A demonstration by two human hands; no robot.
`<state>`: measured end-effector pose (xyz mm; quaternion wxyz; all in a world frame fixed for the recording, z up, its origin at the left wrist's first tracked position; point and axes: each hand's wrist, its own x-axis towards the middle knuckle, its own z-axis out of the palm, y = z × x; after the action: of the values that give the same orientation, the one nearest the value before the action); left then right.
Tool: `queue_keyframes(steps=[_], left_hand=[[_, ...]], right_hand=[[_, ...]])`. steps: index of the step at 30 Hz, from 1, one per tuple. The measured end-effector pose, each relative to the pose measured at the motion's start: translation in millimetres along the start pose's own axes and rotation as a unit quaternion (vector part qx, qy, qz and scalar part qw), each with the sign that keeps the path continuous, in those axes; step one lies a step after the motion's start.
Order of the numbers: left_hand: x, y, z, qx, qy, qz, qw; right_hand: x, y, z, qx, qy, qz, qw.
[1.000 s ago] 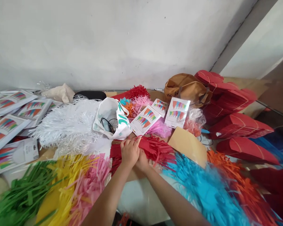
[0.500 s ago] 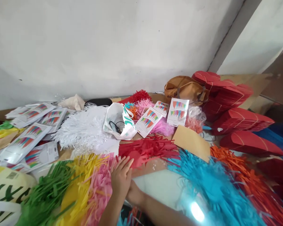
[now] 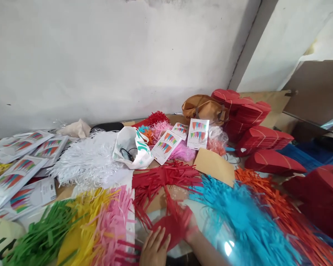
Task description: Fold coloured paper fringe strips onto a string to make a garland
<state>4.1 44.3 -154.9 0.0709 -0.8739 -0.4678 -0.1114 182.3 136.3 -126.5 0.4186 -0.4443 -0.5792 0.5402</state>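
Note:
A red tissue-paper piece with long cut fringe (image 3: 169, 227) is in front of me, its strips trailing up and to the left. My left hand (image 3: 155, 246) rests on the lower left of this paper, fingers stretched out and slightly apart. On the other side, my right hand (image 3: 192, 224) closes on the paper's right part; blurred red strips hide some of its fingers. Just beyond lies a pile of red fringed paper (image 3: 172, 175). Pink fringed paper (image 3: 115, 225) is to the left of my hands, and blue fringed paper (image 3: 244, 214) to the right.
Yellow (image 3: 86, 218) and green fringe (image 3: 44, 231) lie farther left, near printed packets (image 3: 15, 177). White fringe (image 3: 86, 159) and a white bag (image 3: 133, 147) are behind. Orange fringe (image 3: 283, 214), brown card (image 3: 214, 166) and stacked red paper bundles (image 3: 263, 142) occupy the right.
My hands, earlier together at the red pile, have come back toward me and moved apart. A red fringed piece is now between them, away from the pile. The view has shifted right.

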Motion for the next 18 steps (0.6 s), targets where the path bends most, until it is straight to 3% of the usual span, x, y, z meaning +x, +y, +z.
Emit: queue_keyframes(steps=[3,7,8,10,12,13,14,16,17,18], left_hand=[[2,27,32.4,-0.031,-0.008,-0.062,0.998],[11,57,67.9,-0.069,0.034,-0.085,0.993],[13,62,74.0,-0.075,0.068,-0.082,0.991],[19,69,82.1,-0.083,0.131,-0.088,0.984],[25,73,85.5,-0.084,0.160,-0.107,0.978],[27,75,85.8,-0.083,0.160,-0.116,0.977],[28,76,85.5,-0.080,0.157,-0.121,0.977],[29,79,83.6,-0.073,0.162,-0.122,0.977],[28,79,82.1,-0.072,0.161,-0.119,0.977],[27,79,80.2,-0.075,0.157,-0.116,0.978]], right_hand=[[-14,8,-51,0.057,0.071,0.035,0.995],[-47,10,-160,0.148,0.141,0.114,0.972],[-57,8,-184,0.124,0.159,0.132,0.971],[-73,6,-211,-0.025,0.291,0.129,0.948],[-84,6,-200,-0.209,0.356,0.087,0.907],[-87,7,-182,-0.284,0.332,0.058,0.898],[-88,10,-158,-0.327,0.256,0.032,0.909],[-86,18,-106,-0.355,0.035,-0.023,0.934],[-84,23,-86,-0.376,-0.025,-0.049,0.925],[-82,27,-71,-0.405,-0.042,-0.063,0.911]])
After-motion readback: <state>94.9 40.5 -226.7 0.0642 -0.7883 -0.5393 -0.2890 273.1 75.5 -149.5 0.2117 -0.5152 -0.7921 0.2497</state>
